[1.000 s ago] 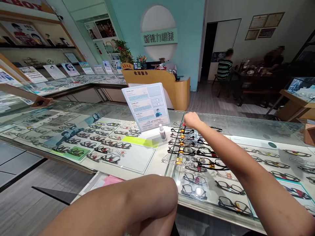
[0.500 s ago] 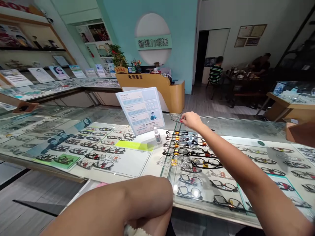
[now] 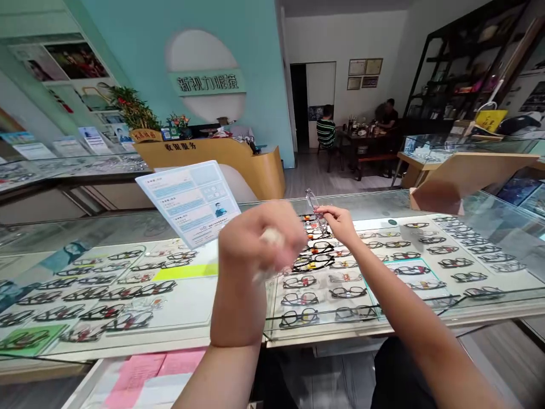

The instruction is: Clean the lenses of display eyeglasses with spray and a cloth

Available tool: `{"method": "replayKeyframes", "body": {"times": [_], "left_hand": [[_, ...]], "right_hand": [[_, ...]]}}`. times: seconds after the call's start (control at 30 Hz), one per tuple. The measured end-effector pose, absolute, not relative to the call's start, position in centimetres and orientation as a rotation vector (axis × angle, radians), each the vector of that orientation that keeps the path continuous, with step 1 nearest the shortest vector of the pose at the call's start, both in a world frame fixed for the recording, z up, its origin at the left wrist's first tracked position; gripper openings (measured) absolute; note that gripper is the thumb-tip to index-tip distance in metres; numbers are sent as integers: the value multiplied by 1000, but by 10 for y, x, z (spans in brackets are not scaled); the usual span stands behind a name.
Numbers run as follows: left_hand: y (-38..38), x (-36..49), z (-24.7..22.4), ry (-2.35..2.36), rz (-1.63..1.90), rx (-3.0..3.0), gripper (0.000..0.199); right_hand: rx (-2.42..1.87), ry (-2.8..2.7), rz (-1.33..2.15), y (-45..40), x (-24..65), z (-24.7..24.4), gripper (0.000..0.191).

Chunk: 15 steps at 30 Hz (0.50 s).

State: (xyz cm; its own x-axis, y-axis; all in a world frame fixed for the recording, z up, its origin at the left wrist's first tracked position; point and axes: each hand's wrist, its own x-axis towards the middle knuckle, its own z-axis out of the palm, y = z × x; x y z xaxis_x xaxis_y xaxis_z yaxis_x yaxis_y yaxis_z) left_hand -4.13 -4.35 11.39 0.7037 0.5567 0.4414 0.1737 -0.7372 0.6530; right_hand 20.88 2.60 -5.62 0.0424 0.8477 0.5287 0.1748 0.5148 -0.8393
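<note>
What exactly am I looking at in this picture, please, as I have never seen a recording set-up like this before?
There is no machine here: you see a person's own two bare hands, filmed by one camera worn on the head that looks forward and down. The right hand, stretched out over a glass display counter, holds clear-framed glasses. The left hand, nearer the camera, is curled around a pale item, too blurred to identify. Rows of other glasses line the counter, and a printed sign stands tilted to the left of the hands. Pink papers show below the counter's near edge.
</note>
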Motion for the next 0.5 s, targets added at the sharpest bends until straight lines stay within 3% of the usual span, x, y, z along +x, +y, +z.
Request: {"method": "replayKeyframes", "body": {"times": [0.07, 0.17, 0.27, 0.4, 0.5], "left_hand": [[-25, -4, 101, 615, 778, 2156, 66], [0, 32, 52, 983, 1238, 1929, 58], [16, 42, 0, 1193, 1406, 1917, 43], [26, 44, -34, 1264, 1403, 1884, 53], [31, 45, -42, 1154, 1400, 1860, 42]], "right_hand": [[-908, -1395, 691, 30, 218, -61, 28], [-887, -1369, 736, 34, 229, -61, 28], [-861, -1378, 777, 32, 233, -60, 28], [-810, -1431, 819, 26, 228, -59, 25], [-789, -1455, 855, 23, 224, -59, 25]]}}
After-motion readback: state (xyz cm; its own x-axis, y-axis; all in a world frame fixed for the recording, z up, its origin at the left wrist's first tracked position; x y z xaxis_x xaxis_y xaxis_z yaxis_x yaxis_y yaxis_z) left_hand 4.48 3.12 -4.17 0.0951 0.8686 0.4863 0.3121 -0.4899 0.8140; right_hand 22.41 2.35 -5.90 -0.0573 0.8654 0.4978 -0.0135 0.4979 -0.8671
